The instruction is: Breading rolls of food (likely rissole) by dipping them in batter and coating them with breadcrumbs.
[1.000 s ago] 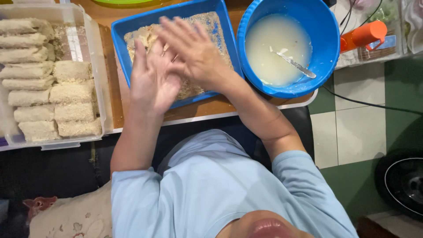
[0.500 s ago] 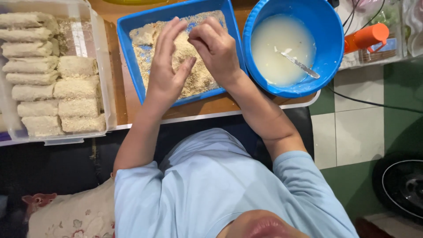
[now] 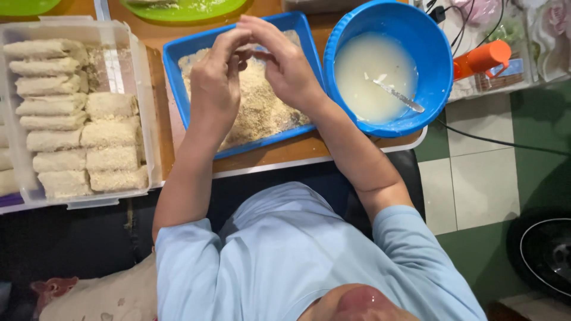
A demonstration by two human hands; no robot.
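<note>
**Fingers meet above a tray of breadcrumbs**

Fingers [image 3: 235, 44] of both hands curl toward each other over the blue tray [image 3: 178, 65], tips touching or nearly so; whether they pinch anything between them cannot be told from this view. On the wooden worktop [image 3: 279, 151], a clear plastic box [image 3: 140, 107] at the left holds rows of crumb-coated rolls [image 3: 77, 137], packed side by side. Beside it, to the right, the rectangular blue tray carries a loose bed of breadcrumbs [image 3: 259, 107]. Just right of the tray sits a round blue bowl [image 3: 428, 71] of pale, thin batter [image 3: 372, 77], with a metal utensil [image 3: 401, 97] lying in it. The left hand [image 3: 214, 89] hovers over the tray's middle, palm inward, while the right hand [image 3: 288, 68] arches over the tray's far right corner, both raised clear of the crumbs. An orange bottle [image 3: 483, 57] lies beyond the bowl.
</note>
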